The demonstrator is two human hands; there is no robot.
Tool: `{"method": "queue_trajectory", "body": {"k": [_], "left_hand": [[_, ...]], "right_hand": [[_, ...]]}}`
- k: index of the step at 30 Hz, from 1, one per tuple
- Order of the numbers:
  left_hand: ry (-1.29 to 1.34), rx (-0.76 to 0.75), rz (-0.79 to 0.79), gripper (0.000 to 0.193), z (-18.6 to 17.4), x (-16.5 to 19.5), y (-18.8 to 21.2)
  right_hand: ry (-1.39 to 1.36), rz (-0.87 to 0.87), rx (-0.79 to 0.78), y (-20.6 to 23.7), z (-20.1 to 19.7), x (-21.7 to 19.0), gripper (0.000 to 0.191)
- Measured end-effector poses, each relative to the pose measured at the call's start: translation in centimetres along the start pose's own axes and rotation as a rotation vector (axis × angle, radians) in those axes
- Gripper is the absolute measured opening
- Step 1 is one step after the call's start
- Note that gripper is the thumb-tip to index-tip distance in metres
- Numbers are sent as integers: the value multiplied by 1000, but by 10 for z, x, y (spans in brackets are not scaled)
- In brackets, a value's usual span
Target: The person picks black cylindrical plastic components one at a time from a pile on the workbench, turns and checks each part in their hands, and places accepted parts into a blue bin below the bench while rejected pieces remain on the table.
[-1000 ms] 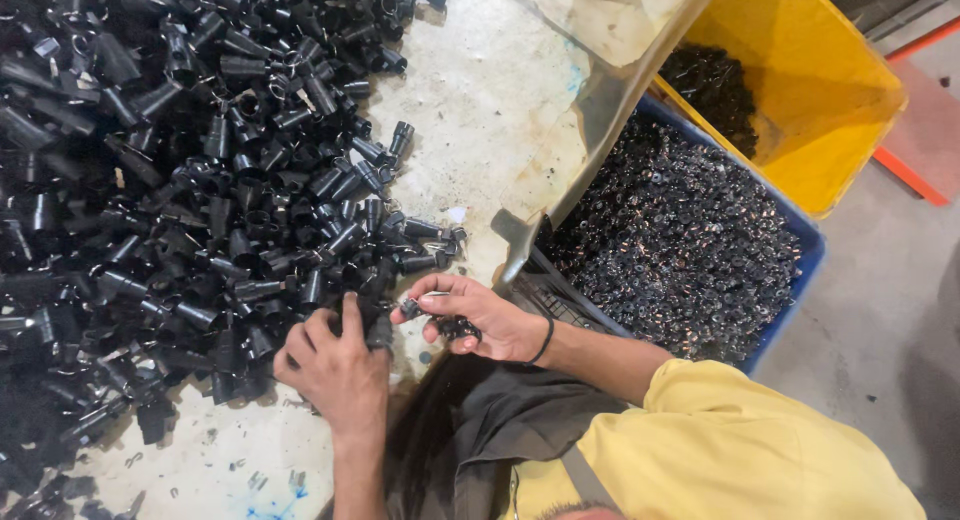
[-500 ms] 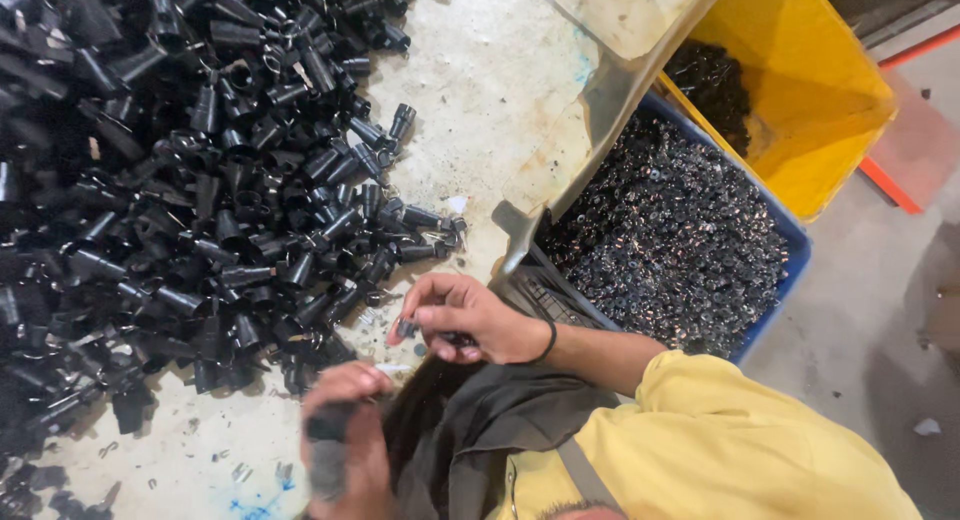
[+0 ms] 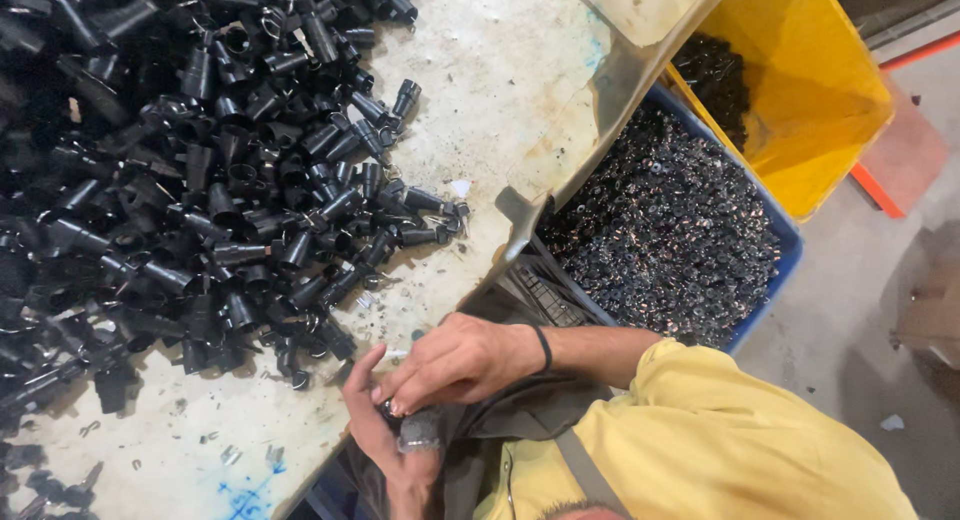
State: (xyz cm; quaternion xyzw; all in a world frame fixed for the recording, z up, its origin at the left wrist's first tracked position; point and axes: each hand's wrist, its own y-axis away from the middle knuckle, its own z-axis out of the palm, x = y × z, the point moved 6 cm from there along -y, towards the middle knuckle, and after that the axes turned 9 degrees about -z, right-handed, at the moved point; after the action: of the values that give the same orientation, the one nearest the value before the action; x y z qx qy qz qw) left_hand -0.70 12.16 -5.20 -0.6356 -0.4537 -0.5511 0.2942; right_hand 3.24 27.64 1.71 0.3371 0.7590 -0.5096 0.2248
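Note:
My left hand rises from the bottom edge, just off the table's rim, and grips a black tubular plastic part. My right hand, with a dark band on its wrist, lies across it from the right. Its fingertips pinch down on the top of the same part, so most of the part is hidden. A large heap of the same black tubular parts covers the left of the worn pale table, its nearest pieces a short way from my hands.
A blue crate filled with small dark metal pieces stands beside the table on the right. A yellow bin with a few dark parts sits behind it. Small scraps dot the table near its front edge. Grey floor lies at the far right.
My left hand has left the heap and come back to the table's edge with a black part. My right hand has closed in over it. The view has shifted slightly.

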Motion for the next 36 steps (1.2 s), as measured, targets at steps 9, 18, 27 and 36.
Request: {"method": "queue_trajectory", "body": {"k": [9, 18, 27, 36], "left_hand": [[-43, -93, 49, 81, -3, 9, -4], [-210, -284, 233, 99, -2, 29, -7], [-472, 130, 45, 90, -73, -68, 16], [-572, 1098, -555, 60, -138, -196, 77]], "right_hand": [[-30, -52, 109, 0, -3, -5, 19], [-110, 103, -159, -1, 1, 5, 17], [-238, 175, -12, -1, 25, 19, 18], [-1329, 850, 603, 27, 29, 68, 31]]}}
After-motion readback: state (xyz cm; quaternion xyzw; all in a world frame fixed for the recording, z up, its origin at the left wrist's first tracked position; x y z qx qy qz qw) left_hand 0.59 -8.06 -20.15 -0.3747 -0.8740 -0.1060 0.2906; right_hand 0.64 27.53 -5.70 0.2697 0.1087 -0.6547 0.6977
